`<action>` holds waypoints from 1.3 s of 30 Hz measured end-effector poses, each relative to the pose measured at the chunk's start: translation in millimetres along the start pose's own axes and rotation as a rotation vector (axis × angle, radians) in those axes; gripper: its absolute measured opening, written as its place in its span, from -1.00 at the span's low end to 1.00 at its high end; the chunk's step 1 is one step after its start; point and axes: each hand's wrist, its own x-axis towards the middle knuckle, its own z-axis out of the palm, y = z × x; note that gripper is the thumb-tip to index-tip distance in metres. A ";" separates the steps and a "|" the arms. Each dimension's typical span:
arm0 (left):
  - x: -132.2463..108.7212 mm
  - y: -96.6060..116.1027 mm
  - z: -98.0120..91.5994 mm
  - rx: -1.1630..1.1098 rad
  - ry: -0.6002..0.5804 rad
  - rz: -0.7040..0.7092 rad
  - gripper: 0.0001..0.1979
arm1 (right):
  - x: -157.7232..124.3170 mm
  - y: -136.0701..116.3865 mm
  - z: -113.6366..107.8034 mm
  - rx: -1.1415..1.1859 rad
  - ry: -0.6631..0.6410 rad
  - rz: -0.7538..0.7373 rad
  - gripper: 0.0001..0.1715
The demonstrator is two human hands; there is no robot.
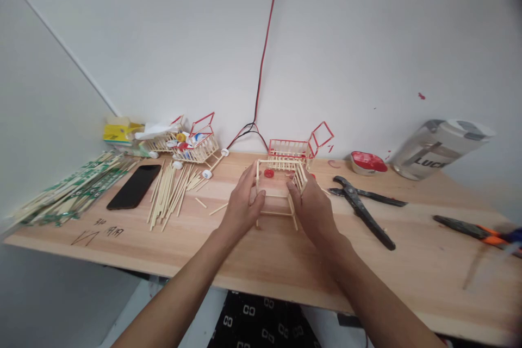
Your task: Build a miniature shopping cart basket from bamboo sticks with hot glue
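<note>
A small open frame of pale wooden sticks (281,187) stands on the wooden table (261,250) in front of me. My left hand (243,204) grips its left side, fingers closed round the sticks. My right hand (312,206) holds its right side the same way. Just behind the frame stands a finished stick cart with red trim (299,148) and a red wheel (268,173).
Loose sticks (171,193) and a black phone (134,186) lie at the left, beside wrapped chopsticks (69,190) and other little carts (191,141). Black pliers (362,204), a red-paint lid (368,162), a silver bag (438,147) and an orange-handled tool (477,231) lie right. A cable (261,65) hangs down the wall.
</note>
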 end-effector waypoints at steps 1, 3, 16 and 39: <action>-0.1 0.2 0.0 -0.003 0.001 0.001 -0.35 | 0.0 0.4 0.4 -0.005 0.000 -0.007 -0.53; -0.4 0.4 0.1 -0.006 0.007 0.002 -0.36 | -0.1 1.4 1.3 -0.016 0.004 -0.014 -0.52; 0.8 1.0 0.7 -0.015 0.019 -0.006 -0.40 | -0.7 1.7 2.5 -0.006 0.011 -0.015 -0.53; 0.3 -2.1 2.0 -0.001 0.024 0.011 -0.39 | -1.5 1.0 0.9 -0.013 0.022 -0.027 -0.55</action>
